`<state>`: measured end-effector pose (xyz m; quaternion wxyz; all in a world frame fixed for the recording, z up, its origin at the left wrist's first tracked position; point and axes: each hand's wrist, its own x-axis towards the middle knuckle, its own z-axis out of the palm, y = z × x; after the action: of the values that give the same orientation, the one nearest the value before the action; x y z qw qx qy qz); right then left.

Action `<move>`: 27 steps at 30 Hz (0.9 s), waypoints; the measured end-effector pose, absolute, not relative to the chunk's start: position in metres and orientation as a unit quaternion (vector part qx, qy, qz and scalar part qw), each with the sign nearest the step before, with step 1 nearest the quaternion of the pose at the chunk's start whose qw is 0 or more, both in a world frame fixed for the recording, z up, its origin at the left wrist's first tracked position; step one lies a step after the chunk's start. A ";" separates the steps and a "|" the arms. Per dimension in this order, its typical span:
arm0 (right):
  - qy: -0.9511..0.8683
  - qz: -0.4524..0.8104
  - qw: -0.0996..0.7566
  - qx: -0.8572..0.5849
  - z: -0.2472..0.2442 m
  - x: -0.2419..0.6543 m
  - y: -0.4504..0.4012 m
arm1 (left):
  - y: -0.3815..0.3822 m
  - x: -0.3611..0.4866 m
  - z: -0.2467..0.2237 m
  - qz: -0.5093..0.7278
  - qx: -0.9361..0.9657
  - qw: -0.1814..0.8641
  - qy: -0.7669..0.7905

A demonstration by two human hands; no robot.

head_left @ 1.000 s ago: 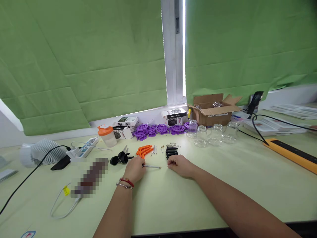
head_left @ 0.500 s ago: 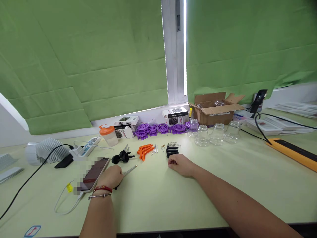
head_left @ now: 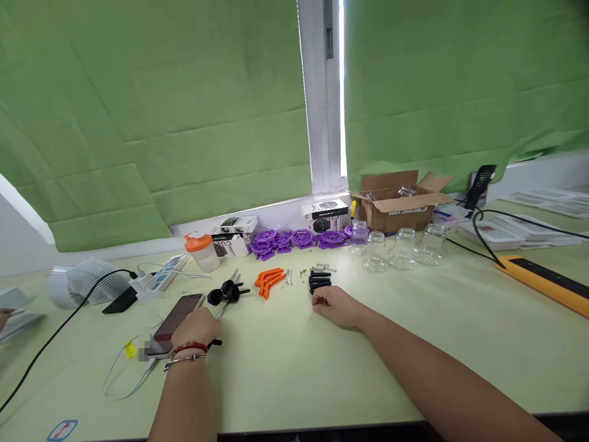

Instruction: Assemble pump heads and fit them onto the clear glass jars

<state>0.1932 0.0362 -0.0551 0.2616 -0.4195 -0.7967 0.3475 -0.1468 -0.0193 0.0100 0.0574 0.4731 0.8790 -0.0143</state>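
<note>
My left hand [head_left: 197,326] is closed beside the phone [head_left: 177,322], its back towards me and its fingers mostly hidden. A thin silver rod [head_left: 223,309] sticks out beyond it and a black end shows on its near side. Just past the rod lie black cup-shaped parts [head_left: 230,291] with stems. My right hand [head_left: 335,306] rests on the table with curled fingers, against a row of black cylindrical parts [head_left: 319,281]; whatever its fingertips hold is hidden. Between the hands lie orange bent handles [head_left: 267,281], silver pins [head_left: 287,277], small brass-coloured pieces [head_left: 303,272] and springs [head_left: 324,267].
Purple wheel-like parts [head_left: 302,238] and small boxes [head_left: 324,212] line the wall. Several glass jars [head_left: 405,250] stand before an open carton [head_left: 400,215]. An orange-lidded cup [head_left: 202,252], a power strip [head_left: 168,273] and cables are leftward. Another person's hand [head_left: 4,317] shows at the left edge.
My left hand has shifted slightly left and turned, so the rod now points more away from me towards the black parts. Another person's hand has appeared at left. My right hand is still.
</note>
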 end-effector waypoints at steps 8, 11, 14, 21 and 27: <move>-0.798 0.346 0.261 -0.418 -0.053 0.192 0.036 | 0.007 -0.115 0.031 0.019 0.555 -0.051 0.830; -0.797 0.349 0.264 -0.417 -0.053 0.193 0.036 | 0.021 -0.109 0.029 0.014 0.565 -0.036 0.824; -0.795 0.352 0.262 -0.419 -0.054 0.193 0.036 | 0.030 -0.107 0.020 0.017 0.565 -0.029 0.824; -0.793 0.356 0.259 -0.421 -0.053 0.192 0.037 | 0.031 -0.108 0.009 0.021 0.559 -0.029 0.828; -0.788 0.364 0.260 -0.423 -0.051 0.193 0.036 | 0.031 -0.105 0.004 0.016 0.560 -0.054 0.827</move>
<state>0.1927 0.0360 -0.0514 0.2603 -0.4233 -0.7877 0.3642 -0.1050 0.0314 0.0040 -0.0544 0.5599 0.8266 0.0158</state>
